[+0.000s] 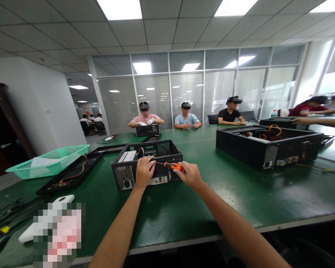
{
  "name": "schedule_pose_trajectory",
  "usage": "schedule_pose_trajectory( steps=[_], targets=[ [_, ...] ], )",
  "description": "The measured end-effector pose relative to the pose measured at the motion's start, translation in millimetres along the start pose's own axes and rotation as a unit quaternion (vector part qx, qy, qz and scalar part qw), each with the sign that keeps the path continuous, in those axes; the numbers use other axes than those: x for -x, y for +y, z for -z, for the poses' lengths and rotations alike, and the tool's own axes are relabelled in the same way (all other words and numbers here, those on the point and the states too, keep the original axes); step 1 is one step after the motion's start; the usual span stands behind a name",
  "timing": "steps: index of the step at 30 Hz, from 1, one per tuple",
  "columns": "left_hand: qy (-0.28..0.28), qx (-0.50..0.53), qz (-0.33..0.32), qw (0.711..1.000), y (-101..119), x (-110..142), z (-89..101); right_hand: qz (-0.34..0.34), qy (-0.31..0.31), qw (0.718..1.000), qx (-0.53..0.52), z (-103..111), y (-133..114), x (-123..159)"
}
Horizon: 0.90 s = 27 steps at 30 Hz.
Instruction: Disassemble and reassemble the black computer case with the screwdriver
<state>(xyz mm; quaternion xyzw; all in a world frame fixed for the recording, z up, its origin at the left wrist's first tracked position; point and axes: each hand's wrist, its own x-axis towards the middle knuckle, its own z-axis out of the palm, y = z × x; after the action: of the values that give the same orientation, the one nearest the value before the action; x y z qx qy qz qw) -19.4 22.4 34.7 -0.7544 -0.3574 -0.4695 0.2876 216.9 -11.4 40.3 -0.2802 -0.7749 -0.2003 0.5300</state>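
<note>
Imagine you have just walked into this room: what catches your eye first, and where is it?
Centre stage, a small open black metal computer case sits on the green table, with the left hand on its rear edge. The right hand holds an orange-handled screwdriver pointed toward it. To the right lies a larger open black case; to the left, a mint-green plastic basket.

Screwdriver [172,166] at computer case [146,163]
</note>
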Motion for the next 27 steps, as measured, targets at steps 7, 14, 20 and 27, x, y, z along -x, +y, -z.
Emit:
schedule_pose_trajectory(
  steps=[7, 14, 20, 27],
  targets=[
    [-0.005, -0.002, 0.001, 1.0, 0.2, -0.4, -0.2, 0.069, 0.017, 0.997, -0.028, 0.8, -5.0, -2.0],
    [-0.003, 0.004, 0.007, 1.0, 0.6, -0.6, 0.2, 0.043, 0.031, 0.999, -0.006, 0.5, -1.5, 0.8],
    [-0.003, 0.005, 0.005, 1.0, -0.2, -0.3, 0.1, 0.05, 0.016, 0.999, 0.002, -2.5, -3.0, 3.4],
    [-0.002, 0.004, 0.005, 1.0, 0.3, -0.4, -0.1, 0.056, 0.015, 0.998, -0.031, -2.4, -2.7, 1.8]
  ],
)
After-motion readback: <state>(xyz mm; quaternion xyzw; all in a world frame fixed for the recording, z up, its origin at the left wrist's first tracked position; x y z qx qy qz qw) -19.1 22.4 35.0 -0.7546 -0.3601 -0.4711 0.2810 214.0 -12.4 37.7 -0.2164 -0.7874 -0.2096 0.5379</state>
